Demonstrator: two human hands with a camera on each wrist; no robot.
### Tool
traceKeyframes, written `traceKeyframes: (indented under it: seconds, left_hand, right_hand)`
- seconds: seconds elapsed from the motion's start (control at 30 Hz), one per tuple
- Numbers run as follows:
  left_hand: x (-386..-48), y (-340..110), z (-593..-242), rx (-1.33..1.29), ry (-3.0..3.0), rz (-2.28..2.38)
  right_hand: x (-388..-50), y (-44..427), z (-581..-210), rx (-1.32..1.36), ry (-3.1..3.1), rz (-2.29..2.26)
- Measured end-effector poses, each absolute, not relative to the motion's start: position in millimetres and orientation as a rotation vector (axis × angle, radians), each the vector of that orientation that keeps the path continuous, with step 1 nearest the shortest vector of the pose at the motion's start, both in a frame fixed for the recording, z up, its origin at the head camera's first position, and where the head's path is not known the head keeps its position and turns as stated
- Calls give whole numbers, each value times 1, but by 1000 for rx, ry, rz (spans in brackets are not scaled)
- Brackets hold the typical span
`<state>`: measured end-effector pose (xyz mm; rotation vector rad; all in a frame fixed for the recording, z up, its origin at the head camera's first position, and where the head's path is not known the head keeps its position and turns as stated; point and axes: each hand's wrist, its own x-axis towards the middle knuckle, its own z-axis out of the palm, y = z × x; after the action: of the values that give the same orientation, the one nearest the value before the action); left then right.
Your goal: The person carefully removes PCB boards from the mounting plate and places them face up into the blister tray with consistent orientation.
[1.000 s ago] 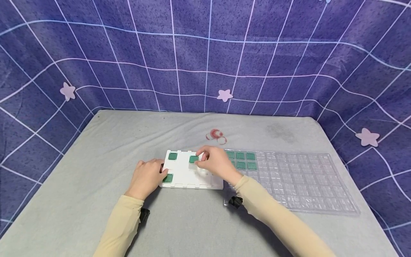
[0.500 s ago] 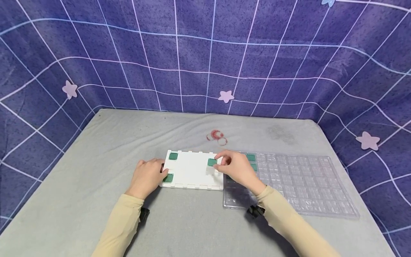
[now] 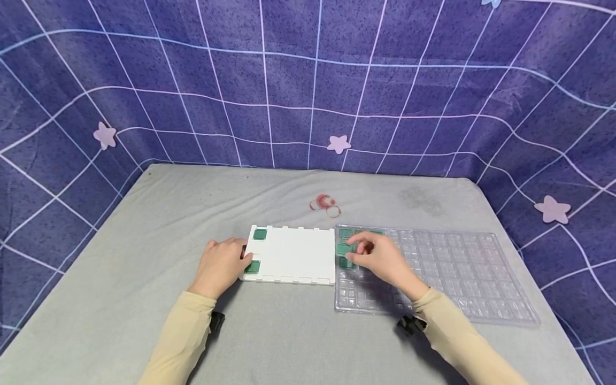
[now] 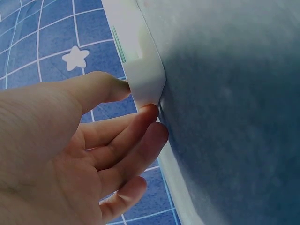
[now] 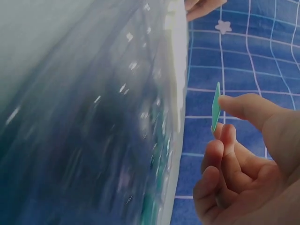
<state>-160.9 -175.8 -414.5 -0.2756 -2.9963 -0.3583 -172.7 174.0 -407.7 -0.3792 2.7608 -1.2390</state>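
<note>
Backdrop: blue-purple curtain point(image 3: 289, 80) with pale grid lines and star shapes, behind and to both sides. Bench point(image 3: 279, 331): covered in grey cloth, with a red mark point(image 3: 324, 201) beyond the work and a dark smudge farther right. Sleeves: two, beige, each with a black device at the wrist.

Clear tray point(image 3: 462, 272): plastic, many small compartments, lying flat on the right, its left edge at or just beside the white board. Loaded chips point(image 3: 346, 263): green, in compartments at the tray's left end; the right hand covers part of this group, so the full count cannot be told.

White board point(image 3: 293, 254): rectangular, notched along its long edges, flat at centre. Upper chip point(image 3: 260, 234) and lower chip point(image 3: 252, 267): green, at its left end, the lower one just beside the left thumb.

Left hand point(image 3: 218, 267): clamped on the board's left end, thumb above, fingertips beneath. Right hand point(image 3: 380, 259): pinching one green chip point(image 5: 216, 108) between thumb and finger, over the tray's left end, apart from its surface. Hands well apart.
</note>
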Motion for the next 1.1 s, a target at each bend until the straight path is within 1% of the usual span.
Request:
traceKeyframes:
  seconds: [0.2, 0.47, 1.1]
  left_hand:
    - [-161, -175, -413, -274, -3003, -368]
    - [-160, -174, -413, -277, -2998, -369]
    - [-160, -174, -410, -265, -3015, -378]
  right_hand:
    - [-171, 190, -413, -409, 2779, -1223]
    - [-167, 206, -419, -371, 2765, -1173]
    - [-167, 215, -428, -381, 2787, -1090]
